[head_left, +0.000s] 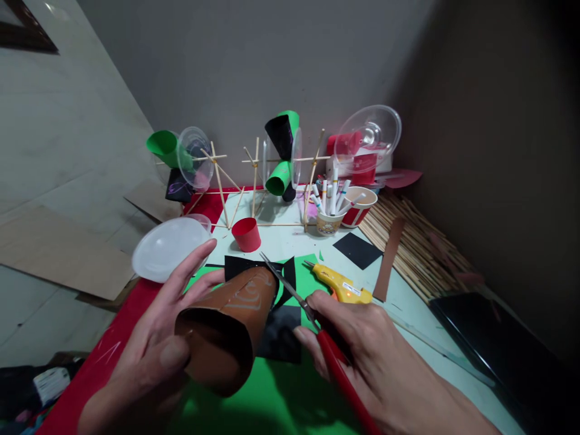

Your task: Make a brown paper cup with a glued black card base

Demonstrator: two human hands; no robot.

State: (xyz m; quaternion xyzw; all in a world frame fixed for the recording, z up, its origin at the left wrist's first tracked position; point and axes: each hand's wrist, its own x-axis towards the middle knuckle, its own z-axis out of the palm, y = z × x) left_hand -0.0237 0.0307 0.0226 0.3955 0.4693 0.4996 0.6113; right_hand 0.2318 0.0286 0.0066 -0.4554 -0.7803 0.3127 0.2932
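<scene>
My left hand (151, 341) is wrapped round a tapering brown paper tube (247, 305), its wider open end facing me. Dried-looking glue streaks run along the tube's side. At its far end is black paper (233, 266), with a curved strip standing out on the right. My right hand (367, 344) grips red-handled scissors (338, 368), their blades pointing up and left beside the tube's far edge. Whether the blades touch the black paper, I cannot tell. Below lie a black paper piece (283, 338) and a green sheet (267, 396).
A yellow glue gun (342, 284) lies right of the scissors. Behind stand a red paper ring (246, 235), a cup of markers (329, 225) and stick frames (220, 181) carrying green and black paper cones (278, 177). Bundled sticks (414, 248) and a white plastic lid (170, 248) flank them.
</scene>
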